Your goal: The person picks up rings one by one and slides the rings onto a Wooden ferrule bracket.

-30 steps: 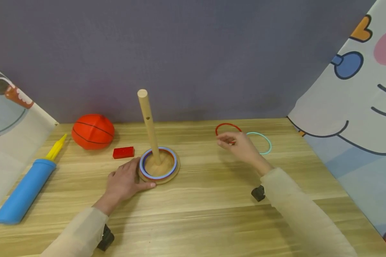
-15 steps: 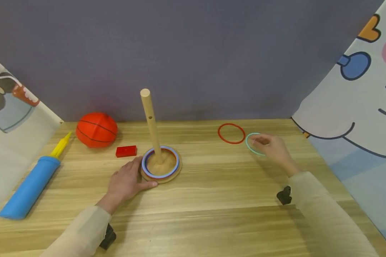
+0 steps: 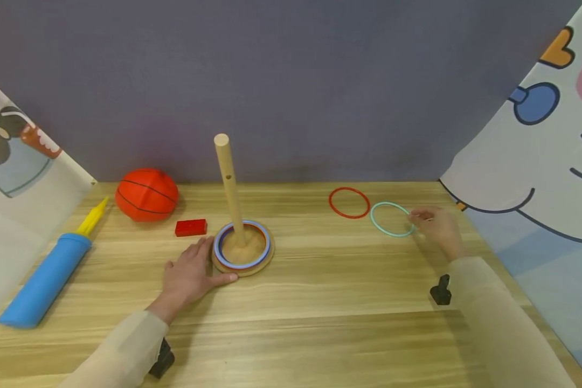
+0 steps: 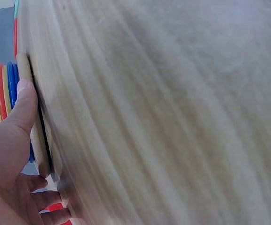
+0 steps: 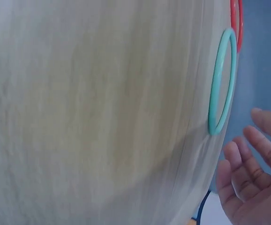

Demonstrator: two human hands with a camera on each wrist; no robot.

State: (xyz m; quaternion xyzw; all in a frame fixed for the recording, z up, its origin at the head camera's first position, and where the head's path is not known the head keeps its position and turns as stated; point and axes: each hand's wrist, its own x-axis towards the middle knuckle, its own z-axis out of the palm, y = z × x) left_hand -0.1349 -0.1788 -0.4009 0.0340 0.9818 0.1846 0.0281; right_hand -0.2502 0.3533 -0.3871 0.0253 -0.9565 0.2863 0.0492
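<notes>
On the left, the wooden ring toss stand [image 3: 230, 188] stands upright with several coloured rings [image 4: 1, 91] stacked round its peg at the base, a light blue one on top. My left hand [image 3: 186, 277] holds the left side of the round base, thumb along the front rim and fingers round the far side. Across the table, my right hand [image 3: 436, 226] hovers beside the turquoise ring [image 3: 393, 235], fingertips near its right edge. In the right wrist view its fingers are loosely bent and hold nothing, with a gap to the ring [image 5: 215, 89].
A red ring [image 3: 351, 217] lies just left of the turquoise one. Behind my left hand are a red brick [image 3: 191, 228] and a red ball with black lines [image 3: 147, 195]. A blue pump with a yellow nozzle [image 3: 48, 280] lies far left. A grey partition [image 3: 291, 97] rises behind the table.
My right hand has moved rightward, from over the red ring, across the turquoise ring, to its right edge. Both rings stay on the table. My left hand keeps its place on the base.
</notes>
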